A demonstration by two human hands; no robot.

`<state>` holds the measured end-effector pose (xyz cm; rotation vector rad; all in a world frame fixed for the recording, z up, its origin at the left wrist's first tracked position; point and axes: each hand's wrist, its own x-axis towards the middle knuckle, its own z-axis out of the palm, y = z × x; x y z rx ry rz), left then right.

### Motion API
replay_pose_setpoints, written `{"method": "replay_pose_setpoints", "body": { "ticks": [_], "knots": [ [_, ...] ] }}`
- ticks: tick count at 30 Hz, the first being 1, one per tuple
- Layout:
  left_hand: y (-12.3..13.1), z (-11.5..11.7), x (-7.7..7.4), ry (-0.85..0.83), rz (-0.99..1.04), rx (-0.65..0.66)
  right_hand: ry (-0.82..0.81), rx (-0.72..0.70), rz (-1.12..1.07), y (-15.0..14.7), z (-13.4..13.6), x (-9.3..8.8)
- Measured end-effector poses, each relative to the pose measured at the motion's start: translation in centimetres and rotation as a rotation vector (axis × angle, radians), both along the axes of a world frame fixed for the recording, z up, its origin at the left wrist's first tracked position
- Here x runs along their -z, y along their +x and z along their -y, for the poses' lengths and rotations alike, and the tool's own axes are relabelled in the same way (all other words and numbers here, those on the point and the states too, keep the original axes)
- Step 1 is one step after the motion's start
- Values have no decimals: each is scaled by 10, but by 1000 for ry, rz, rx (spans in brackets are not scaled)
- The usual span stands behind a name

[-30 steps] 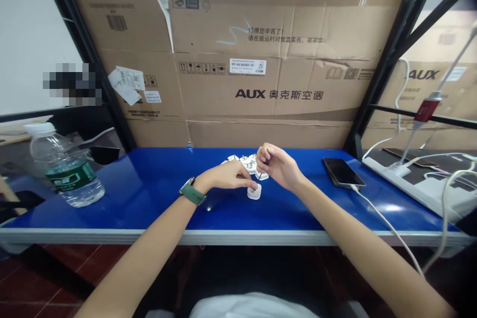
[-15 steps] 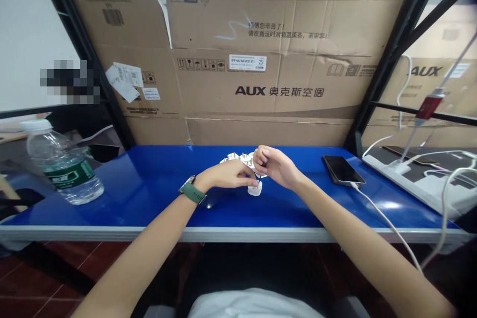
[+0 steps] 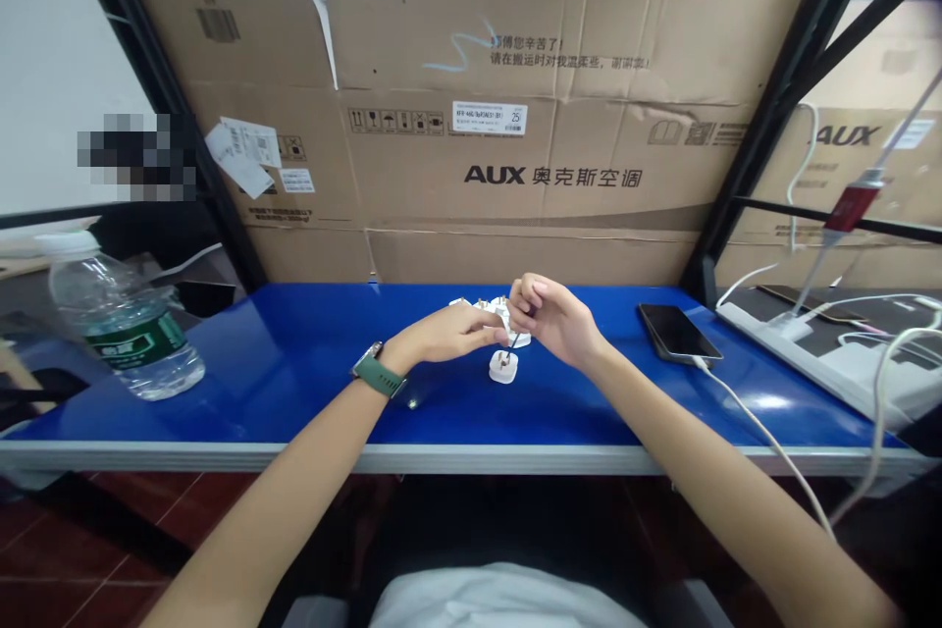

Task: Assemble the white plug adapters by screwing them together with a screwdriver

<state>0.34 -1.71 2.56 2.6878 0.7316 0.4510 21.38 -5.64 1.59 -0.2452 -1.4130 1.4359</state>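
Note:
A white three-pin plug [image 3: 503,368] lies on the blue table, pins up. My right hand [image 3: 551,319] is closed around a thin screwdriver [image 3: 514,341]; its dark shaft slants down toward this plug and its handle is hidden in my fingers. My left hand [image 3: 452,332], wearing a watch on a green strap [image 3: 380,375], hovers just above and left of the plug. Its thumb and forefinger are apart, with fingertips near the shaft; whether they touch it I cannot tell. Several more white plugs [image 3: 521,338] sit behind my hands, partly covered.
A water bottle [image 3: 132,324] stands on the left of the blue table [image 3: 294,402]. On the right lies a phone [image 3: 677,332] with a white cable [image 3: 765,437], beside a white power strip [image 3: 816,363]. A cardboard sheet [image 3: 412,186] closes off the back.
My left fingers have lifted off the front plug and straightened, so its pins now show. My right hand has risen slightly and shifted a little right, with the shaft now more tilted.

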Motion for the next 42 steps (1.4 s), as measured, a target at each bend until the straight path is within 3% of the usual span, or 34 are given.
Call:
{"method": "replay_pose_setpoints", "body": {
  "ticks": [6,12,19,31,37,42],
  "knots": [
    [-6,2,-2,-7,-139,-101,12,1,-12,-3,-2,3],
    [-3,1,5,-68,-191,-43,-6,5,14,-6,-4,7],
    [4,-7,21,-20,-227,14,-43,6,46,-6,-7,10],
    [6,-8,21,10,-230,23,59,146,225,-2,-13,16],
    [6,-9,22,13,-230,26,301,273,441,9,-16,11],
    [5,-10,23,-7,-228,19,442,401,452,11,-20,12]
  ]
}}
